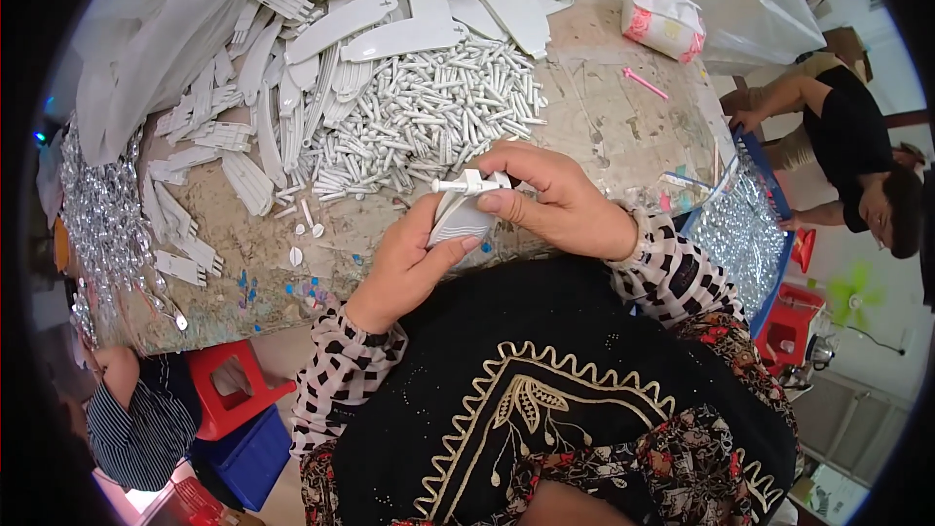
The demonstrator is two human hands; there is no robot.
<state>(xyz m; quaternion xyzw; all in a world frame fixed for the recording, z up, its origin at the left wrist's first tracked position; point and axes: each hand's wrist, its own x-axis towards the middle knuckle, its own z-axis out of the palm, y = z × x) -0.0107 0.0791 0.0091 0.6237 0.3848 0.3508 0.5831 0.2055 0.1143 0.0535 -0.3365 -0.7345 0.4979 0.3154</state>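
Observation:
Over the table's near edge, my left hand [401, 268] is closed round a white plastic part [462, 222] with grey wavy lines on its face. My right hand [565, 203] pinches the upper end of the same part between thumb and fingers. A small white peg-like piece [450, 186] sticks out leftward at the top, near my left fingertips; how it joins the part is hidden by the fingers. Just beyond my hands lies a heap of small white pegs [438, 112]. Behind it are piled curved white plastic panels [404, 42], with slotted white strips [248, 183] to the left.
The worn table [599, 122] carries a tissue pack [664, 27] and a pink stick [646, 84]. Silvery pieces fill a blue bin [779, 190] at right and hang in strands [107, 224] at left. A red stool [234, 390] stands lower left. Two other people are nearby.

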